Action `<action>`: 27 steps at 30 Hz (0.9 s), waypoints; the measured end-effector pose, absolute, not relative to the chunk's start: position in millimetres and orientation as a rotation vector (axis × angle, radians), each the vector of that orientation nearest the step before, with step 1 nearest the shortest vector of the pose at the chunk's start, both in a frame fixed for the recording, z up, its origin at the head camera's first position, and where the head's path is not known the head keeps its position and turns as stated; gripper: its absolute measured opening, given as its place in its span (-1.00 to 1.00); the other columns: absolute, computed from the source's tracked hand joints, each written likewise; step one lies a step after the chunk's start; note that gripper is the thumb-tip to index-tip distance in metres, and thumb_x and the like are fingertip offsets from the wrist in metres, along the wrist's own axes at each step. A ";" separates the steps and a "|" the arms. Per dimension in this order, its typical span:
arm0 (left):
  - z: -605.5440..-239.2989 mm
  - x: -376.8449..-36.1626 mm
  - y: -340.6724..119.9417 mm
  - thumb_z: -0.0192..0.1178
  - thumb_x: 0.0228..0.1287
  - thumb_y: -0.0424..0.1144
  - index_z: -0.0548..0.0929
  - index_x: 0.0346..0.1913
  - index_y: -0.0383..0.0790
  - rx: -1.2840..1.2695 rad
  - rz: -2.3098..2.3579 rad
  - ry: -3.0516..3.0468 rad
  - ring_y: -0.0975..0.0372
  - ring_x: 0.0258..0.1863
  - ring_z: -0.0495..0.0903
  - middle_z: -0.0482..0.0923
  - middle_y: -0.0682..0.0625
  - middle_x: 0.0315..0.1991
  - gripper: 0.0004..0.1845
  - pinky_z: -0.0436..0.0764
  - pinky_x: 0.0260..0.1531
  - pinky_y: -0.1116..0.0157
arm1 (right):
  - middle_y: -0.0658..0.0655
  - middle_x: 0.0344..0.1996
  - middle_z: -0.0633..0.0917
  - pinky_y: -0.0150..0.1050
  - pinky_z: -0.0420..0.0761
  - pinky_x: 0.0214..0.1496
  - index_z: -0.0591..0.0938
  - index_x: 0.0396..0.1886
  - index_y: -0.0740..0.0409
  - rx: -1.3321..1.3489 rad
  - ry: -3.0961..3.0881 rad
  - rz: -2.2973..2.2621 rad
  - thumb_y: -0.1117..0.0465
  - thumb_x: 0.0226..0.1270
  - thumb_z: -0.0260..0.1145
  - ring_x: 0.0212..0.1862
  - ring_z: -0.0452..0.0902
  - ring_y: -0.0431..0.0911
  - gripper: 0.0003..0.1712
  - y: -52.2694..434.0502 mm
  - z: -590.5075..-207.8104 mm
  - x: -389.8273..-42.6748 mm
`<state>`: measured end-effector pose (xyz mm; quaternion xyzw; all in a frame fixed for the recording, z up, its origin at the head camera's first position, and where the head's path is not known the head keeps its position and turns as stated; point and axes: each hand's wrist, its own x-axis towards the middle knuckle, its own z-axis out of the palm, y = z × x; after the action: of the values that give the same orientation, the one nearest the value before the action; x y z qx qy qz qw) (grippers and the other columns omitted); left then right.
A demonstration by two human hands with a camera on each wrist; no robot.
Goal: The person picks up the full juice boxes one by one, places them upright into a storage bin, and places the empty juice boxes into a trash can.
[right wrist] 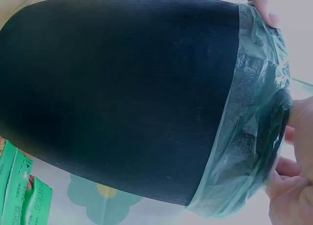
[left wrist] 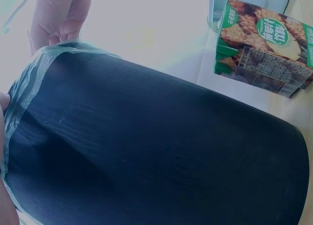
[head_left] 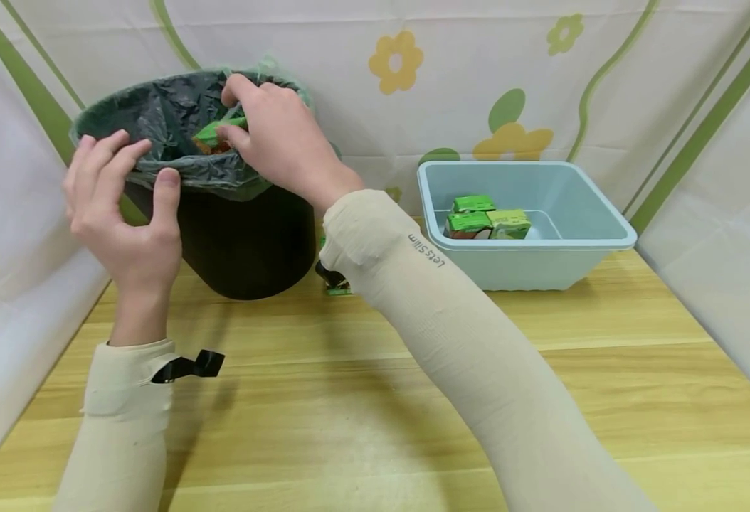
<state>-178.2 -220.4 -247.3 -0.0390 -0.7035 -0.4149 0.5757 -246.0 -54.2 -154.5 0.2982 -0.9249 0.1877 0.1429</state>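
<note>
The largest thing here is the black bin [head_left: 247,235], which stands in the upper left of the head view on the wooden table [head_left: 413,398], with a thin green liner bag [head_left: 157,117] folded over its rim. To its right, near the upper middle right of the frame, a pale blue tub [head_left: 529,263] holds a few more green cartons [head_left: 487,219], and one further carton [left wrist: 266,46] lies on the table just beside the foot of the bin, plain in the upper right of the left wrist view. The step in hand seems to be placing a small green juice carton [head_left: 216,135] into the bin; to do it well, I think the carton should be carried past the rim and over the middle of the opening before it is let go, so it does not catch the loose liner or pull it inward, while the other hand keeps the liner edge and the bin steady. The right hand [head_left: 279,139] is over the mouth of the bin, and its fingers [head_left: 237,89] with the thumb are curled and pinch the carton, which is just above the opening. The left hand [head_left: 125,213] is at the near left edge of the rim; its fingers [head_left: 102,153] are spread and only slightly bent, and the thumb tip touches the liner.
</note>
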 end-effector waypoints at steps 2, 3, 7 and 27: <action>-247.0 -178.3 -220.7 0.32 0.27 0.01 0.86 0.06 -0.23 -0.092 -0.972 -1.643 0.28 0.50 0.44 0.75 -0.05 0.23 -0.55 0.17 0.61 0.23 | -0.04 0.28 0.67 -0.41 0.53 0.30 0.48 0.44 -0.08 0.855 -2.673 0.543 -0.11 0.69 0.11 0.24 0.59 -0.18 -0.52 -55.0 -154.7 -245.7; -246.7 -178.3 -220.6 0.32 0.27 0.01 0.86 0.05 -0.24 -0.094 -0.972 -1.640 0.28 0.49 0.45 0.75 -0.04 0.22 -0.55 0.17 0.61 0.23 | -0.04 0.28 0.67 -0.41 0.52 0.30 0.48 0.43 -0.08 0.848 -2.676 0.550 -0.10 0.69 0.11 0.25 0.58 -0.18 -0.53 -55.3 -154.8 -245.6; -245.8 -180.0 -219.7 0.33 0.25 -0.01 0.86 0.01 -0.29 -0.116 -0.986 -1.619 0.26 0.47 0.48 0.77 -0.06 0.19 -0.55 0.20 0.60 0.25 | -0.03 0.26 0.67 -0.42 0.53 0.26 0.50 0.39 -0.05 0.816 -2.675 0.596 -0.08 0.69 0.12 0.24 0.57 -0.18 -0.56 -55.1 -155.8 -245.0; -245.2 -183.0 -220.0 0.34 0.26 -0.04 0.85 0.01 -0.34 -0.152 -0.984 -1.629 0.23 0.48 0.50 0.76 -0.12 0.20 -0.55 0.23 0.62 0.25 | 0.17 0.07 0.75 -0.50 0.59 0.22 0.67 0.16 0.23 0.848 -2.045 1.215 0.18 0.55 0.30 0.13 0.67 -0.08 -0.69 -1.6 -194.0 -248.7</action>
<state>-183.0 -220.0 -245.2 -0.0650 -0.6963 -0.4206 0.5780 -248.7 -1.6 -194.0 0.3200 -0.7716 0.4584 0.3035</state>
